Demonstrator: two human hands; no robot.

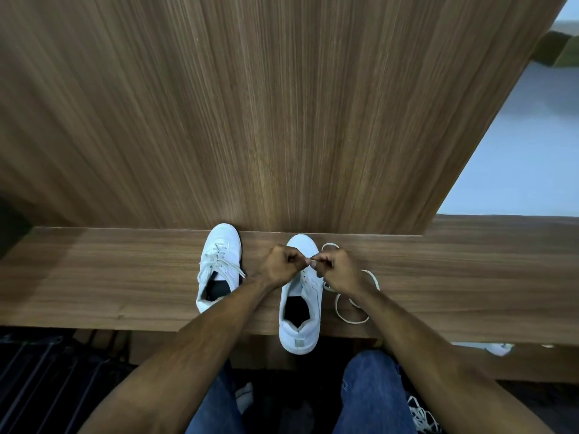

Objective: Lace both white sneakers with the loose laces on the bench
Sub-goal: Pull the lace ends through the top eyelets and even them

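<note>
The hands [308, 267] hide the right sneaker's [300, 308] front eyelets and the pinched lace [354, 308] end.

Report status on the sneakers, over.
Left hand and right hand pinch lace over right sneaker. Left sneaker laced. Nothing blocking.

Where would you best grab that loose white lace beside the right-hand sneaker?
Pinch the loose lace at its near loop, coming from above on the right. That loop lies flat on the bench, clear of the right sneaker and both hands.
</note>
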